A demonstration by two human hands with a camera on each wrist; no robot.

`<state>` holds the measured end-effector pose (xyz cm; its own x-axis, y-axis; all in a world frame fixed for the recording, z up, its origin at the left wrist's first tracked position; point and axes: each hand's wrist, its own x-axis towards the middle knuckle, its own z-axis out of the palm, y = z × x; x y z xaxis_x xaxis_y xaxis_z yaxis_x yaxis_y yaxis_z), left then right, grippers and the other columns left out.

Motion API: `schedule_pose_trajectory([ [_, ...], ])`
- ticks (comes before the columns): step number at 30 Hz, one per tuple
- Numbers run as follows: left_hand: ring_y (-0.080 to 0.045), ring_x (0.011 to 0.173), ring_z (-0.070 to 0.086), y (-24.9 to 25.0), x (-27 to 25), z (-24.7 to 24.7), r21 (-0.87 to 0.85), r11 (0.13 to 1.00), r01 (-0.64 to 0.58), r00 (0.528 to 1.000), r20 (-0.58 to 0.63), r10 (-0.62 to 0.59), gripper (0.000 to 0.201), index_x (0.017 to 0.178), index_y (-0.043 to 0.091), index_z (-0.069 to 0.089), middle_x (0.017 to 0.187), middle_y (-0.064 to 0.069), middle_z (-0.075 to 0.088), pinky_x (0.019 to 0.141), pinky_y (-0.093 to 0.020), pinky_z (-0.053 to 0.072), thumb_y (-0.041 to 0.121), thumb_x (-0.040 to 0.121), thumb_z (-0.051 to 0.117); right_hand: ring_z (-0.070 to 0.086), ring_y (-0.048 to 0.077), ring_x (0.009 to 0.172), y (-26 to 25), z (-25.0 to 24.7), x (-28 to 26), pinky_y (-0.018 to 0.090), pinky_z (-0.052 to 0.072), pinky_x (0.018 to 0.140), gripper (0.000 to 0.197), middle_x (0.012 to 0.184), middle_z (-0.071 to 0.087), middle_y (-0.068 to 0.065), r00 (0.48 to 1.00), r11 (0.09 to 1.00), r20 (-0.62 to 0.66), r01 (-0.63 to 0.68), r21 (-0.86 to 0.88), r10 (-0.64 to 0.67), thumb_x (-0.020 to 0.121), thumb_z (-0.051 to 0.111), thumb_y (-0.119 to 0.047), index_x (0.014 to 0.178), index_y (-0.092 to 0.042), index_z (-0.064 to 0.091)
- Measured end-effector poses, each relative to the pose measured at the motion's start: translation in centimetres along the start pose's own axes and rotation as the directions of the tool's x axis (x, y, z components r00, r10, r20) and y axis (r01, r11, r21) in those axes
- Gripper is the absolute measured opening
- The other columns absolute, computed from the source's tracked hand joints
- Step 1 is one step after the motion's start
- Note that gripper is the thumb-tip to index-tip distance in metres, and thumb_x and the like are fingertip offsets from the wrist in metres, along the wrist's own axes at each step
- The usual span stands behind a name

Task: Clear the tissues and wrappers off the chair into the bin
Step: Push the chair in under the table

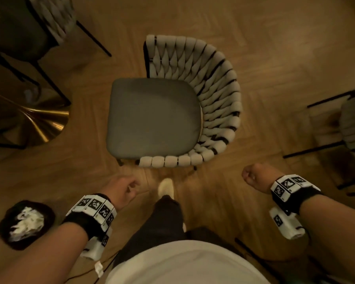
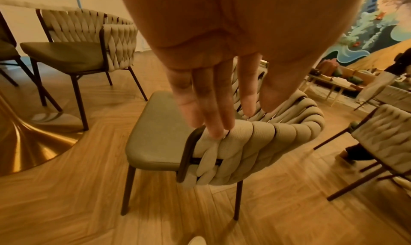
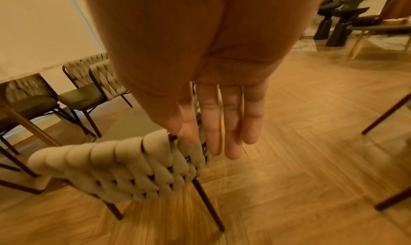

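Observation:
The chair [image 1: 152, 117] stands in the middle of the floor with a bare grey seat [image 2: 160, 125] and a woven cream back [image 3: 111, 169]. No tissue or wrapper shows on it. A dark bin [image 1: 49, 212] sits on the floor at the lower left, and crumpled white tissues [image 1: 27, 223] lie inside it. My left hand [image 1: 123, 189] hangs just short of the chair's near corner with its fingers [image 2: 211, 99] loose, and it holds nothing. My right hand [image 1: 256, 177] hovers to the right of the woven back, also holding nothing, with its fingers [image 3: 222, 122] relaxed.
A gold table base [image 1: 41, 124] and a second chair [image 1: 39, 23] stand at the left. Another chair [image 1: 350, 124] is at the right edge. My foot [image 1: 166, 187] is on the wood floor in front of the chair. A thin cable [image 1: 103, 265] trails by my legs.

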<state>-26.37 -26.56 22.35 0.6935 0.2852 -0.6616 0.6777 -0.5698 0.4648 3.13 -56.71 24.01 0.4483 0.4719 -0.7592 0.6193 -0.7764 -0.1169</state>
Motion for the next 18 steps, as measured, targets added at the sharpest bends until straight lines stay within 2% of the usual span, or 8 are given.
schedule_pose_trajectory([
  [4, -0.009, 0.086, 0.06, 3.6, 3.8, -0.8, -0.085, 0.996, -0.007, 1.0, -0.017, 0.006, 0.019, 0.105, 0.028, 0.058, 0.101, 0.005, 0.063, 0.081, -0.035, 0.054, 0.025, 0.086, 0.058, 0.062, 0.021, 0.078, 1.6, -6.7, 3.9, 0.032, 0.051, 0.077, 0.013, 0.087, 0.07, 0.002, 0.999, 0.994, -0.001, 0.05, -0.099, -0.051, 0.086, 0.052, -0.025, 0.089, -0.024, 0.065],
  [9, -0.012, 0.088, 0.058, 8.4, 7.4, -0.7, -0.193, 0.98, 0.038, 0.993, -0.099, -0.058, 0.018, 0.102, 0.024, 0.06, 0.099, 0.002, 0.063, 0.082, -0.031, 0.051, 0.023, 0.084, 0.059, 0.065, 0.022, 0.081, 3.5, -14.2, 10.0, 0.035, 0.053, 0.078, 0.016, 0.089, 0.072, 0.002, 0.982, 0.955, 0.089, 0.182, -0.235, -0.165, 0.088, 0.05, -0.028, 0.093, -0.024, 0.064],
  [11, -0.013, 0.089, 0.057, 10.1, 8.7, -0.1, -0.224, 0.972, 0.074, 0.989, -0.107, -0.1, 0.021, 0.106, 0.022, 0.06, 0.1, 0.001, 0.062, 0.08, -0.027, 0.046, 0.022, 0.085, 0.058, 0.065, 0.023, 0.084, 4.4, -16.6, 13.1, 0.037, 0.054, 0.079, 0.018, 0.093, 0.072, 0.003, 0.97, 0.911, 0.133, 0.239, -0.336, -0.205, 0.088, 0.048, -0.032, 0.098, -0.027, 0.062],
  [13, -0.014, 0.09, 0.056, 12.9, 10.7, 1.3, -0.266, 0.952, 0.149, 0.977, -0.112, -0.184, 0.02, 0.105, 0.023, 0.059, 0.1, 0.002, 0.061, 0.078, -0.027, 0.043, 0.024, 0.085, 0.056, 0.064, 0.026, 0.087, 5.5, -19.7, 17.5, 0.041, 0.055, 0.081, 0.022, 0.098, 0.07, 0.005, 0.936, 0.81, 0.156, 0.352, -0.469, -0.316, 0.088, 0.048, -0.037, 0.104, -0.028, 0.061],
  [14, -0.015, 0.091, 0.056, 14.6, 11.7, 2.3, -0.286, 0.941, 0.182, 0.967, -0.124, -0.224, 0.02, 0.105, 0.024, 0.058, 0.101, 0.001, 0.061, 0.079, -0.029, 0.043, 0.025, 0.085, 0.055, 0.063, 0.028, 0.089, 5.6, -21.2, 19.7, 0.043, 0.055, 0.081, 0.023, 0.1, 0.068, 0.007, 0.897, 0.735, 0.167, 0.432, -0.522, -0.409, 0.088, 0.049, -0.037, 0.106, -0.027, 0.061],
  [15, -0.018, 0.093, 0.057, 16.5, 12.7, 3.3, -0.321, 0.921, 0.221, 0.953, -0.131, -0.275, 0.021, 0.105, 0.024, 0.058, 0.102, 0.0, 0.062, 0.081, -0.03, 0.044, 0.024, 0.084, 0.056, 0.062, 0.03, 0.091, 5.7, -22.6, 21.9, 0.044, 0.055, 0.082, 0.024, 0.101, 0.067, 0.009, 0.833, 0.64, 0.177, 0.522, -0.564, -0.524, 0.087, 0.052, -0.035, 0.107, -0.024, 0.062],
  [17, -0.022, 0.097, 0.058, 20.4, 15.2, 5.7, -0.421, 0.865, 0.273, 0.914, -0.168, -0.37, 0.023, 0.104, 0.023, 0.059, 0.104, -0.002, 0.064, 0.085, -0.034, 0.047, 0.025, 0.082, 0.055, 0.06, 0.034, 0.092, 6.2, -24.5, 25.9, 0.045, 0.054, 0.081, 0.029, 0.098, 0.066, 0.012, 0.641, 0.368, 0.235, 0.66, -0.655, -0.731, 0.084, 0.056, -0.034, 0.104, -0.016, 0.065],
  [18, -0.023, 0.098, 0.059, 22.3, 16.5, 6.5, -0.474, 0.835, 0.281, 0.894, -0.188, -0.408, 0.025, 0.104, 0.023, 0.059, 0.103, -0.002, 0.064, 0.086, -0.035, 0.047, 0.029, 0.08, 0.054, 0.059, 0.035, 0.092, 6.2, -25.2, 27.6, 0.046, 0.053, 0.082, 0.034, 0.099, 0.065, 0.013, 0.559, 0.232, 0.289, 0.681, -0.695, -0.777, 0.082, 0.055, -0.038, 0.104, -0.014, 0.065],
])
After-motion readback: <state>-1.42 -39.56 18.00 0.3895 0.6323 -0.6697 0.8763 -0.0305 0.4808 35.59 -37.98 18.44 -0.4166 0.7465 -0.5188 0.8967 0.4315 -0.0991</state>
